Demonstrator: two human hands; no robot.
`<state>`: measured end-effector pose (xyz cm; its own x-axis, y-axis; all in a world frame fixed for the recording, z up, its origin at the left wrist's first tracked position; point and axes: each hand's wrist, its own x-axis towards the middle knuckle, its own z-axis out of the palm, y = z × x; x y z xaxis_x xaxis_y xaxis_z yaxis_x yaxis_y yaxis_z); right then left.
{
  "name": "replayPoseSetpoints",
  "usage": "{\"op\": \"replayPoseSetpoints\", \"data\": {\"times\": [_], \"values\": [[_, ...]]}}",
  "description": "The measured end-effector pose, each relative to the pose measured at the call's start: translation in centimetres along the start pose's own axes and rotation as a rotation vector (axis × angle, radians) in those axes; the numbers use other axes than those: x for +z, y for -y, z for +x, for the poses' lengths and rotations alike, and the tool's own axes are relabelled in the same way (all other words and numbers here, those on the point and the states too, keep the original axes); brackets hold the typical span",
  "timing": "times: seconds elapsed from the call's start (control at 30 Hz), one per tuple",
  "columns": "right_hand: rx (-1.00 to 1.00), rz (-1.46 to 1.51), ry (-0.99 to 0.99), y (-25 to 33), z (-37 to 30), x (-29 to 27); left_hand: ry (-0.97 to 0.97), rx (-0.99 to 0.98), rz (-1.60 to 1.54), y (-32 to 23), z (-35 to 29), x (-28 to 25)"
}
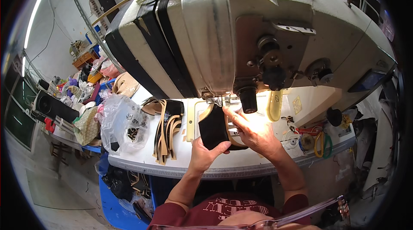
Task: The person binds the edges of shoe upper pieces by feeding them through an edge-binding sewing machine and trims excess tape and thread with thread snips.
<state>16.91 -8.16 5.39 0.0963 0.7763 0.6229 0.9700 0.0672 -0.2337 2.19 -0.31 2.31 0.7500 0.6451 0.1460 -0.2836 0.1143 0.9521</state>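
Observation:
A curved black piece with a tan edge point(213, 127), like a part of a shoe upper, lies on the white sewing table under the presser foot point(214, 101) of a large sewing machine point(254, 49). My left hand point(205, 153) grips its near edge, thumb on top and fingers partly hidden below. At its right side my right hand point(257, 132) is closed on the edge, index finger pointing up close to the foot. Bright lamp light washes out part of that hand. The needle tip is too small to make out.
Left of the piece lies a stack of black and tan strips point(168, 133), beside a clear plastic bag point(122, 122). Yellow and green rings point(323, 145) and spools sit at the table's right. Below left stands a blue bin point(112, 200). The machine head overhangs my hands.

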Motion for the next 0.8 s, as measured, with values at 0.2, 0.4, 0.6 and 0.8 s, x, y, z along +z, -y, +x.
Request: {"op": "replayPoseSetpoints", "data": {"times": [0.2, 0.4, 0.6, 0.8], "values": [[0.048, 0.139, -0.027, 0.5, -1.9, -0.7, -0.016, -0.026, -0.027, -0.7, 1.5, 0.0], [0.162, 0.295, 0.015, -0.1, -2.9, -0.3, -0.028, 0.017, -0.107, -0.4, 3.0, -0.3], [0.147, 0.334, -0.096, -0.6, -2.3, 0.4, -0.081, 0.062, -0.19, -0.5, 4.0, 0.1], [0.266, 0.549, -0.148, -0.6, -1.5, 0.8, -0.074, 0.108, -0.134, -0.3, 4.9, 0.1]]}}
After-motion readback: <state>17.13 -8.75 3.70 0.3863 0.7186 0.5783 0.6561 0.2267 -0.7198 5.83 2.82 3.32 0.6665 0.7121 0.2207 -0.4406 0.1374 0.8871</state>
